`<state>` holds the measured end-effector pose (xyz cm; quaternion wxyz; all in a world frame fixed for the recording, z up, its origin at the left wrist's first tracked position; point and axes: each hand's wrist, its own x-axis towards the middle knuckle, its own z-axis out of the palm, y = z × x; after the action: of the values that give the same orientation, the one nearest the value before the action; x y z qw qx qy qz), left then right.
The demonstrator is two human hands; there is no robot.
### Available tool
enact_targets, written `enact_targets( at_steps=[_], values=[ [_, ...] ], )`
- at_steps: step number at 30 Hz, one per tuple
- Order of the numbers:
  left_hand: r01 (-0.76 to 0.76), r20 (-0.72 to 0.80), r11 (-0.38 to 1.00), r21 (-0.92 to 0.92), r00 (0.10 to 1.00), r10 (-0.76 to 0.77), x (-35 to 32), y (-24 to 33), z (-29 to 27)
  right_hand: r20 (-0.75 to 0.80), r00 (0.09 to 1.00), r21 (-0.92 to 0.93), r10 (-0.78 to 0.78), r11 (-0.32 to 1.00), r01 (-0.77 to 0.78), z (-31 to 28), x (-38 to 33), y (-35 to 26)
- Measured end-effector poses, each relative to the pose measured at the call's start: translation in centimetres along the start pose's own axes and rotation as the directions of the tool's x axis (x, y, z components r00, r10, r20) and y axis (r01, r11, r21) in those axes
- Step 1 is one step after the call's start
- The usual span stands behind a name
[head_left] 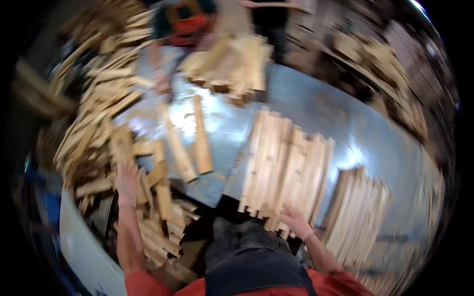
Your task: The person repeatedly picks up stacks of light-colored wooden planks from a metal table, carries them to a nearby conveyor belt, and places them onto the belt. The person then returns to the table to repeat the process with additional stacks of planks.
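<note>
Sorting of wooden slats at a metal-topped table (316, 106). Right hand (295, 220), fingers spread, rests on the near ends of a flat row of slats (284, 165) whose long axes run away from the person, leaning slightly right. Left hand (127, 183), open, lies on a jumbled heap of slats (98, 128). Step judged: drawing pieces from heap to row; the next piece must align parallel. Beyond, another person's stack (232, 64).

Metal worktop (316, 106) w/ glare. Two loose slats (190, 143) lie mid-worktop, side by side, angled. Slat stack (232, 61) at far edge; another person (185, 22) behind it, blurred. More slats (358, 214) lined up at right. Wood heaps (390, 69) in bkgd, far right.
</note>
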<state>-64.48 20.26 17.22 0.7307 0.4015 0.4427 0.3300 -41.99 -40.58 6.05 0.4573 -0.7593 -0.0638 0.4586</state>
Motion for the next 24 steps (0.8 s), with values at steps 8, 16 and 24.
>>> enact_targets(
  at_steps=[8, 16, 24],
  values=[
    [-0.347, 0.438, 0.310, 0.885, 0.845, -0.307, -4.1, -26.6, 16.4, -0.723, 0.673, -0.014, -0.154, 0.978, 0.209, -12.3, 5.6, 8.4],
    [-0.448, 0.439, 0.029, 0.893, 0.859, -0.264, -2.5, -38.5, 22.1, -0.746, 0.648, 0.002, -0.153, 0.973, 0.232, -13.7, 14.0, 14.2],
    [0.213, 0.392, 0.795, 0.568, 0.780, -0.488, -5.6, -36.5, 25.5, -0.541, 0.840, 0.583, 0.035, 0.736, 0.345, -12.6, 15.3, 10.3]
  ],
)
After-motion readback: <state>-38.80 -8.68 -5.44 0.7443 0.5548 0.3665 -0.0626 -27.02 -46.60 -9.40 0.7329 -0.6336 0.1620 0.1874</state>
